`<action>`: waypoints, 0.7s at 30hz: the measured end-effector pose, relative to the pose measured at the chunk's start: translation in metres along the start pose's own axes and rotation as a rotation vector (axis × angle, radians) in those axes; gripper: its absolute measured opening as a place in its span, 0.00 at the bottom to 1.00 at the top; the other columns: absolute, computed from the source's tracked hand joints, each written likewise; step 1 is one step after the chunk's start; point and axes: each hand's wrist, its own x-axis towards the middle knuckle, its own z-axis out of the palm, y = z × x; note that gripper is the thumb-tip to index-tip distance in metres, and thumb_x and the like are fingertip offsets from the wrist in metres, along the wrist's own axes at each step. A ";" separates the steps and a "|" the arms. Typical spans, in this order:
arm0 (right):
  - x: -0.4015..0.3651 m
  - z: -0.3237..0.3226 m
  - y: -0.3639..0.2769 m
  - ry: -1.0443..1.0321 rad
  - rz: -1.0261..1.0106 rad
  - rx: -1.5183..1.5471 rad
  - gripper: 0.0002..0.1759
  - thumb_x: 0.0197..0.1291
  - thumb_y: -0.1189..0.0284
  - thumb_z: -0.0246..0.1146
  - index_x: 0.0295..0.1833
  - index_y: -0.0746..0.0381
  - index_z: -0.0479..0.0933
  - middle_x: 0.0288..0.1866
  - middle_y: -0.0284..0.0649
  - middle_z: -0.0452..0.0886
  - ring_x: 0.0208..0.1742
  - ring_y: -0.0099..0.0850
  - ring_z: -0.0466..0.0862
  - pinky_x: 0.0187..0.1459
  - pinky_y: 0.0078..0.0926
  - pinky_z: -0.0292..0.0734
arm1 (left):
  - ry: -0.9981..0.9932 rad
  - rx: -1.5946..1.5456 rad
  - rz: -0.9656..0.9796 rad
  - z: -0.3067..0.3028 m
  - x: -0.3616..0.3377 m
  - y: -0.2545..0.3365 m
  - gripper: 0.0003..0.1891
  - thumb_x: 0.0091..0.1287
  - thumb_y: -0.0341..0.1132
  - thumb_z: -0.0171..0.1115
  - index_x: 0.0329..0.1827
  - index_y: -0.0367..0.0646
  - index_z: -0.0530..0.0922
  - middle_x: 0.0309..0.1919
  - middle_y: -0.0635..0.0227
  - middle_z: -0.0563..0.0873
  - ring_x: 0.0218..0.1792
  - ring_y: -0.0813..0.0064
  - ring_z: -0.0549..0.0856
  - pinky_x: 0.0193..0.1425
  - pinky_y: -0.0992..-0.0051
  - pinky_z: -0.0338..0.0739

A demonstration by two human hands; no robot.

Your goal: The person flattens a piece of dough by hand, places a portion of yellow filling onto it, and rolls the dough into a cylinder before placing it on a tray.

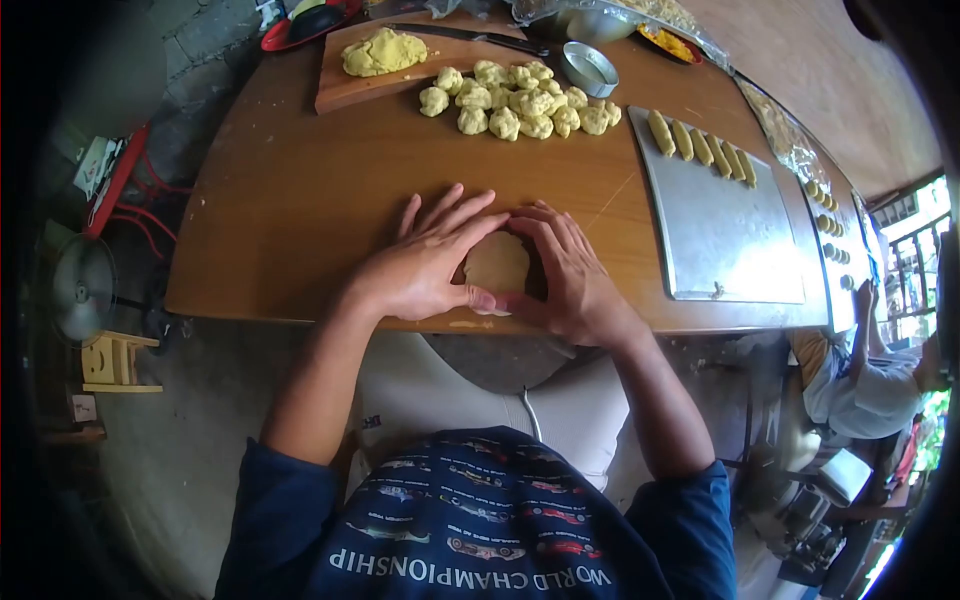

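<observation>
A flattened round of dough lies on the wooden table near its front edge, framed by both my hands. My left hand has its thumb on the near edge of the round and its index finger along the far left side; its other fingers are spread over the table. My right hand curves around the right side, its thumb meeting the left thumb at the near edge. Beyond them sits a cluster of yellow dough lumps. Part of the dough's rim is hidden by my fingers.
A cutting board bears a yellow dough mass and a knife. A round metal tin stands beside the lumps. Several dough rolls lie on a metal tray at right. Another person is at far right.
</observation>
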 end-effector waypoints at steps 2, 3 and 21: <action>0.004 -0.005 -0.001 -0.027 -0.012 0.005 0.51 0.68 0.49 0.82 0.86 0.61 0.68 0.88 0.52 0.72 0.95 0.56 0.64 0.95 0.62 0.54 | -0.001 0.005 0.008 0.002 -0.003 0.001 0.59 0.70 0.65 0.80 0.99 0.54 0.59 1.00 0.61 0.52 1.00 0.48 0.44 0.99 0.35 0.38; 0.002 -0.004 -0.001 -0.026 -0.013 0.003 0.51 0.68 0.49 0.82 0.86 0.61 0.68 0.88 0.52 0.72 0.95 0.56 0.64 0.95 0.62 0.54 | 0.014 0.018 0.015 0.000 -0.004 0.001 0.58 0.71 0.65 0.80 0.98 0.54 0.60 1.00 0.61 0.53 1.00 0.48 0.44 0.99 0.35 0.38; 0.004 0.002 -0.001 0.088 0.213 0.118 0.53 0.63 0.57 0.87 0.86 0.64 0.69 0.81 0.57 0.74 0.84 0.57 0.75 0.84 0.52 0.74 | 0.278 0.004 -0.048 0.013 0.002 -0.012 0.41 0.81 0.54 0.75 0.92 0.55 0.71 0.96 0.61 0.65 0.97 0.52 0.58 1.00 0.44 0.47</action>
